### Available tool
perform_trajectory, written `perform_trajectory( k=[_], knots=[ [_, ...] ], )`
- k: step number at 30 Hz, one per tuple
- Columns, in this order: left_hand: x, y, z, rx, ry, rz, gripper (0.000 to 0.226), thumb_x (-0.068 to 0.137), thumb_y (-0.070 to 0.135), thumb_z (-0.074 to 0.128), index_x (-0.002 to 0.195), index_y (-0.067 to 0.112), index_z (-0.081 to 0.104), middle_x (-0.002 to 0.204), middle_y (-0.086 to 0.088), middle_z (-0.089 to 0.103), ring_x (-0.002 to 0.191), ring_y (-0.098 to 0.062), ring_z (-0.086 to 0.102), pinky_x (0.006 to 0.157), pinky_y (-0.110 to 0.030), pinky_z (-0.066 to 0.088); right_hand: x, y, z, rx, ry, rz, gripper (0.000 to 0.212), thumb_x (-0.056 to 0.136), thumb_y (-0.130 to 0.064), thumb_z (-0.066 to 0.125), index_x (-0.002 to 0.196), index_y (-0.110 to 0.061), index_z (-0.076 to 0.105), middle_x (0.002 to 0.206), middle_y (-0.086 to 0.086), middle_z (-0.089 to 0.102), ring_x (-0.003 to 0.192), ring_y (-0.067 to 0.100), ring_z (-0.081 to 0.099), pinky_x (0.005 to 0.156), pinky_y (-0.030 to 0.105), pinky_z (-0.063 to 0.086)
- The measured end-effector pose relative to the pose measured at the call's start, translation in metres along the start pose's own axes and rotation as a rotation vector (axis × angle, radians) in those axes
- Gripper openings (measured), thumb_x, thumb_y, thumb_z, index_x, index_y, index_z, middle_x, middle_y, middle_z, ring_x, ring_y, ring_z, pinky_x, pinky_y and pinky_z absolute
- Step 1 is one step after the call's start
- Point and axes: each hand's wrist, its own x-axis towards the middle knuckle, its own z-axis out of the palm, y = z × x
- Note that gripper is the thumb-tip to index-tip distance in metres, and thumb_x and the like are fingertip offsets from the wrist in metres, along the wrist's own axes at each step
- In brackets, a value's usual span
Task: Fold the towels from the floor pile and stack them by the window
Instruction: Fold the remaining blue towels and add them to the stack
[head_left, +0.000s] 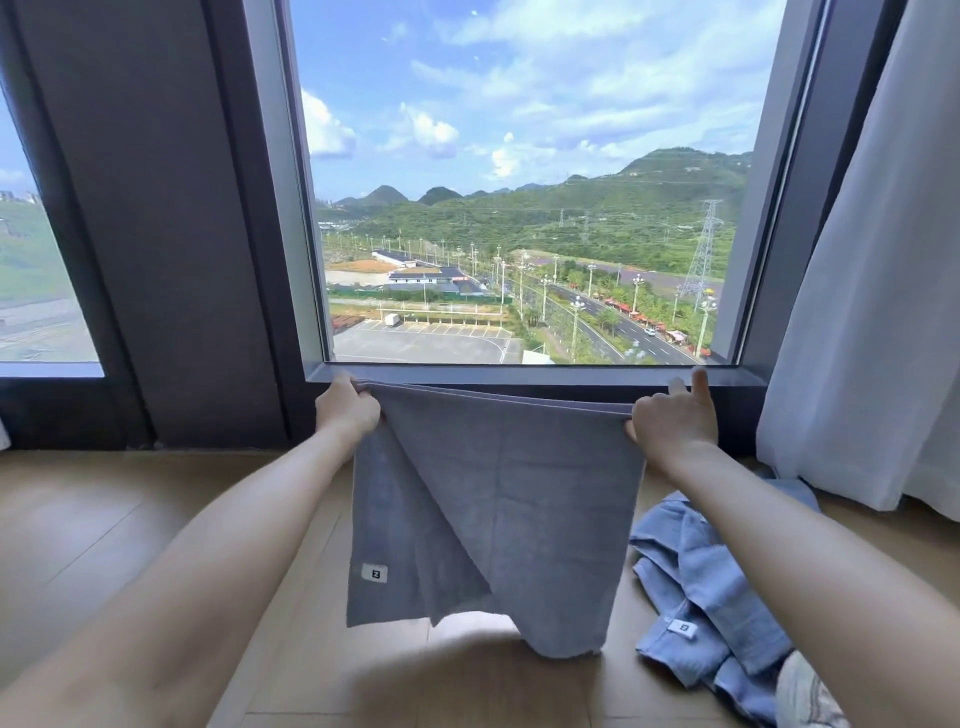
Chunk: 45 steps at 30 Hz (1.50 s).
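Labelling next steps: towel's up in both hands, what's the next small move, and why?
Probably bring the left hand across to the right hand, halving the grey towel: it hangs already doubled, held spread by both top corners.

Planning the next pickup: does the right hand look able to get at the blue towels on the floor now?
Likely not yet: the right hand pinches the grey towel. Otherwise the way is free; the blue towels lie beneath that arm.

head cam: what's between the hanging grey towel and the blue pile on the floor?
In the head view, only a narrow strip of bare wood floor separates the grey towel from the blue towel pile.
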Motion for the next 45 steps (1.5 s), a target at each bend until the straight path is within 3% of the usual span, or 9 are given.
perform_trajectory(
  k=[3, 8, 10, 15, 19, 30, 37, 41, 45],
  knots=[
    [-0.002, 0.002, 0.002, -0.012, -0.111, -0.057, 0.039, 0.086, 0.003, 0.036, 0.125, 0.006, 0.036, 0.121, -0.019, 0.051, 0.098, -0.034, 0.060, 0.087, -0.038, 0.050, -0.001, 0.002, -0.001, -0.070, 0.030, -0.014, 0.027, 0.093, -0.002, 0.039, 0.088, -0.021, 0.058, 0.097, -0.005, 0.066, 0.120, 0.023, 0.044, 0.114, 0.048, 0.007],
    [-0.006, 0.002, 0.003, -0.021, -0.164, 0.045, 0.028, 0.097, 0.011, 0.031, 0.124, 0.009, 0.028, 0.113, -0.020, 0.052, 0.098, -0.034, 0.056, 0.085, -0.042, 0.049, 0.000, 0.005, -0.002, -0.012, 0.056, 0.046, 0.024, 0.089, 0.001, 0.042, 0.081, -0.022, 0.047, 0.095, -0.004, 0.065, 0.112, 0.022, 0.050, 0.112, 0.044, 0.015],
    [-0.010, 0.003, -0.001, -0.053, -0.191, 0.140, 0.026, 0.100, 0.022, 0.035, 0.123, 0.010, 0.031, 0.117, -0.019, 0.050, 0.100, -0.036, 0.057, 0.090, -0.046, 0.049, 0.000, 0.008, -0.002, 0.068, 0.040, 0.114, 0.025, 0.088, 0.002, 0.041, 0.085, -0.021, 0.051, 0.099, 0.000, 0.064, 0.108, 0.022, 0.053, 0.106, 0.039, 0.023],
    [-0.017, 0.000, -0.007, 0.066, -0.316, 0.281, 0.010, 0.098, 0.019, 0.047, 0.100, 0.011, 0.053, 0.097, -0.010, 0.055, 0.073, -0.024, 0.058, 0.080, -0.039, 0.054, 0.004, 0.015, -0.003, 0.353, -0.023, 0.260, 0.017, 0.088, 0.003, 0.043, 0.083, -0.008, 0.055, 0.103, 0.013, 0.062, 0.099, 0.030, 0.058, 0.081, 0.031, 0.037],
    [-0.011, -0.005, -0.008, 0.119, -0.218, 0.240, 0.012, 0.095, 0.014, 0.051, 0.088, 0.012, 0.061, 0.090, -0.011, 0.060, 0.074, -0.030, 0.059, 0.082, -0.044, 0.055, 0.005, 0.014, 0.001, 0.474, -0.022, 0.270, 0.025, 0.087, 0.007, 0.043, 0.066, -0.007, 0.043, 0.091, 0.013, 0.057, 0.090, 0.031, 0.057, 0.065, 0.030, 0.040],
    [-0.003, -0.010, -0.011, 0.261, -0.144, 0.232, 0.008, 0.090, 0.017, 0.058, 0.090, 0.018, 0.066, 0.102, -0.012, 0.066, 0.083, -0.026, 0.058, 0.073, -0.028, 0.042, 0.013, 0.014, 0.002, 0.631, 0.060, 0.245, 0.037, 0.092, 0.000, 0.043, 0.056, -0.006, 0.038, 0.061, 0.007, 0.039, 0.072, 0.030, 0.050, 0.061, 0.029, 0.037],
    [-0.011, -0.004, -0.018, 0.544, 0.078, 0.317, 0.031, 0.097, 0.021, 0.043, 0.112, 0.032, 0.067, 0.112, -0.008, 0.064, 0.110, -0.030, 0.054, 0.075, -0.034, 0.043, 0.013, 0.017, 0.001, 0.670, 0.199, 0.148, 0.021, 0.094, -0.009, 0.047, 0.075, -0.001, 0.052, 0.072, 0.012, 0.050, 0.070, 0.029, 0.050, 0.061, 0.030, 0.035],
    [-0.014, -0.005, -0.018, 0.553, 0.005, 0.251, 0.033, 0.092, 0.016, 0.044, 0.106, 0.032, 0.070, 0.109, -0.005, 0.065, 0.107, -0.027, 0.055, 0.073, -0.032, 0.044, 0.013, 0.012, 0.002, 0.638, 0.089, 0.179, 0.029, 0.091, -0.005, 0.046, 0.062, -0.003, 0.047, 0.075, 0.015, 0.053, 0.071, 0.030, 0.051, 0.060, 0.029, 0.038],
    [-0.010, -0.005, -0.020, 0.443, 0.006, 0.199, 0.029, 0.090, 0.013, 0.047, 0.099, 0.026, 0.071, 0.104, -0.005, 0.067, 0.096, -0.028, 0.058, 0.066, -0.030, 0.041, 0.018, 0.011, 0.000, 0.700, 0.030, 0.235, 0.020, 0.090, -0.006, 0.047, 0.072, -0.001, 0.054, 0.081, 0.016, 0.055, 0.072, 0.029, 0.049, 0.061, 0.028, 0.036]
  ],
)
